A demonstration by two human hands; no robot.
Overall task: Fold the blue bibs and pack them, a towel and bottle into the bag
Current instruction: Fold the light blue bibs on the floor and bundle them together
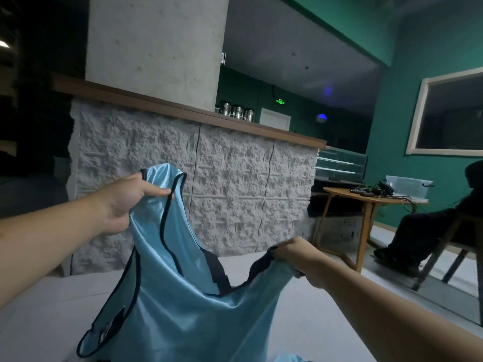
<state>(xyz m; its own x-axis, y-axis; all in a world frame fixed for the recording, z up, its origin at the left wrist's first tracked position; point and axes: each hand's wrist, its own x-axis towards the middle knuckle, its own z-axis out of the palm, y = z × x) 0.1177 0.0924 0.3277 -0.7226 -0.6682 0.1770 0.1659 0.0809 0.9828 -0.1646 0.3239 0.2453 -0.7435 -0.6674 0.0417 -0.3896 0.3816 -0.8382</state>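
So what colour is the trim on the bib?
Dark navy, nearly black, on the bib; head view.

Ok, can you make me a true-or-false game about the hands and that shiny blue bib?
1. Both hands hold the shiny light-blue bib with dark trim. True: the left hand and the right hand each grip a shoulder strap.
2. The bib is folded flat. False: it hangs open.
3. The left hand is higher than the right hand. True.
4. The round wooden table is bare. False: a clear plastic box and cables sit on it.
5. The wall on the right is red. False: it is green.
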